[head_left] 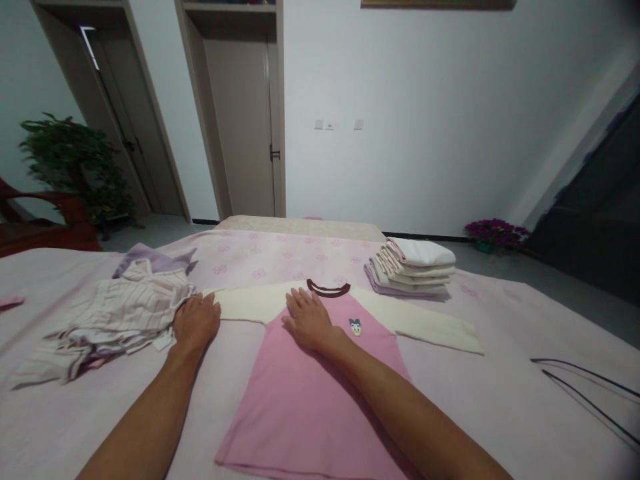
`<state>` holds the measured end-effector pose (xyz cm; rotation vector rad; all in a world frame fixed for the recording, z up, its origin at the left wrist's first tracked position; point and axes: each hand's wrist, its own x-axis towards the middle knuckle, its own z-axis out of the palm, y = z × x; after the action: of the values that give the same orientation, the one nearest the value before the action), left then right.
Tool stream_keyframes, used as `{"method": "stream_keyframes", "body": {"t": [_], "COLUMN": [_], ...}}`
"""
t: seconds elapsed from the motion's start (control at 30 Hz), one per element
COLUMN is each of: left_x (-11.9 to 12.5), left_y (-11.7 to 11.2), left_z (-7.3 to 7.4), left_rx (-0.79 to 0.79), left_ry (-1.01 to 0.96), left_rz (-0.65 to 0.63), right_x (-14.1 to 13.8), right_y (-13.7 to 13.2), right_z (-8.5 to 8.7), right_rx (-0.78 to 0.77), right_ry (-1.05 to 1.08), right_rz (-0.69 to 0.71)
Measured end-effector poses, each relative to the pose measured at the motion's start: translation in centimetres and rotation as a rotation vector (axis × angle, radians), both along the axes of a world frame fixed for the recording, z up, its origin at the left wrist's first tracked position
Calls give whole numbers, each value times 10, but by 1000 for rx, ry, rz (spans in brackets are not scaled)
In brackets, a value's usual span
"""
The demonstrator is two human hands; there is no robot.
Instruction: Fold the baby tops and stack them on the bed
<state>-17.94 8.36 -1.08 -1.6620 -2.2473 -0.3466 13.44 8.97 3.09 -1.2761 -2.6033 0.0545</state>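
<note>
A pink long-sleeved shirt (300,407) with cream sleeves, a brown neckline and a small duck patch lies spread flat, its neck pointing away from me. My right hand (307,320) rests flat on its upper chest near the left shoulder seam, fingers stretched out. At the end of the left sleeve, my left hand (197,317) lies palm down over the cuff, with its fingers out. Just beside that hand is a loose heap of striped clothes (125,307). My right forearm hides part of the shirt's lower right side.
A pale pink flowered sheet (500,400) covers the surface. Folded clothes (415,270) are stacked at the far right. Black cords (590,400) lie at the right edge. Beyond are a wooden chair (45,213), a leafy plant (75,160), doors and purple flowers (495,231).
</note>
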Motion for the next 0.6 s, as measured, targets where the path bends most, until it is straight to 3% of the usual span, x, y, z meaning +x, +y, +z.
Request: {"method": "stream_keyframes", "body": {"t": [0.13, 0.23, 0.33, 0.43, 0.53, 0.6], "left_x": [20, 51, 91, 130, 156, 164], "left_y": [-8, -15, -27, -43, -62, -76], "left_z": [12, 23, 33, 34, 28, 24], "left_rx": [190, 286, 219, 156, 113, 29], "left_ry": [-18, -55, -165, -310, -305, -245], "left_rz": [-33, -204, -487, -681, -859, -969], "right_x": [-5, 1, 20, 52, 85, 101], "right_y": [-64, -94, -97, -81, -71, -74], "right_z": [3, 12, 20, 20, 14, 10], "right_rx": [-118, -122, -115, -46, -18, -76], "right_ry": [44, 106, 167, 188, 77, -5], "right_rz": [133, 285, 306, 121, 9, 12]}}
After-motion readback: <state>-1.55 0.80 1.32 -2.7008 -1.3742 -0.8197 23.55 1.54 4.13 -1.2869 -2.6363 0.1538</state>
